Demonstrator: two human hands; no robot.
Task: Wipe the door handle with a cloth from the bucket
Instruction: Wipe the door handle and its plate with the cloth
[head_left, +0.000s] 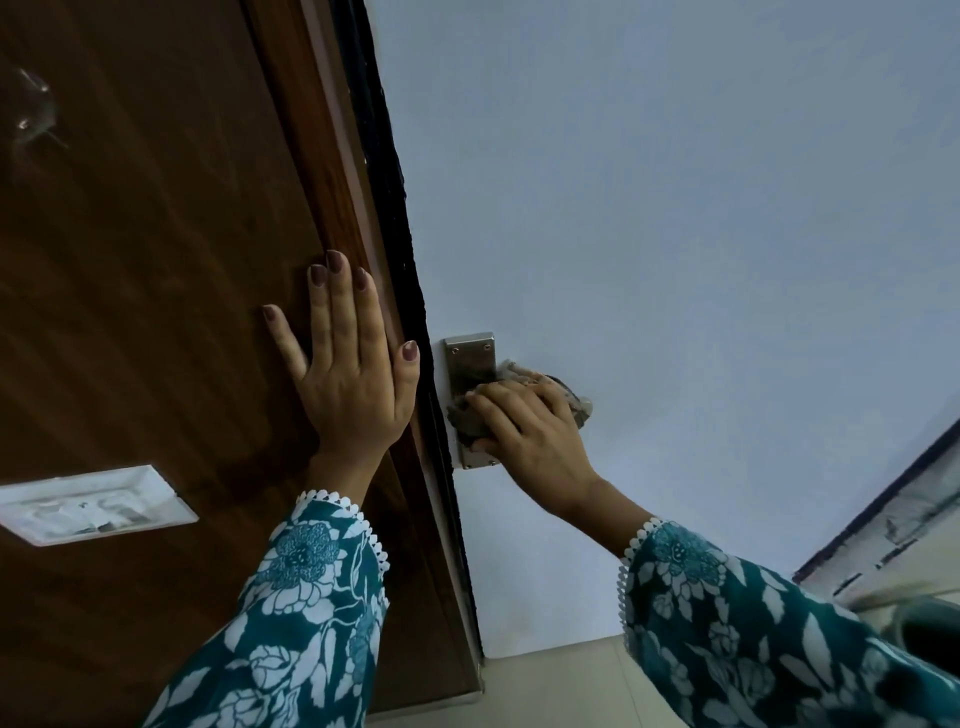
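A crumpled grey-brown cloth (519, 395) is held by the right hand (530, 441), whose fingers (498, 402) are curled over it and closed around it against the brushed-metal door handle plate (467, 358). The plate is fixed to a pale blue-white door (649, 208), close to its dark edge. The handle lever itself is covered by the cloth and hand and cannot be made out. Part of the cloth is seen bunched beyond the knuckles, on the far side of the hand from the plate.

The left hand (348, 374) is laid flat, fingers spread and extended, against a dark brown wooden panel (156, 260) beside the door edge; nothing is held in it. Painted nails are visible on the fingertips (335, 260).

Both forearms are covered by teal sleeves (291, 613) with a white floral print and scalloped white trim at the cuffs. A white rectangular switch plate (88, 506) is mounted on the wooden panel, below and to the left of the flat hand
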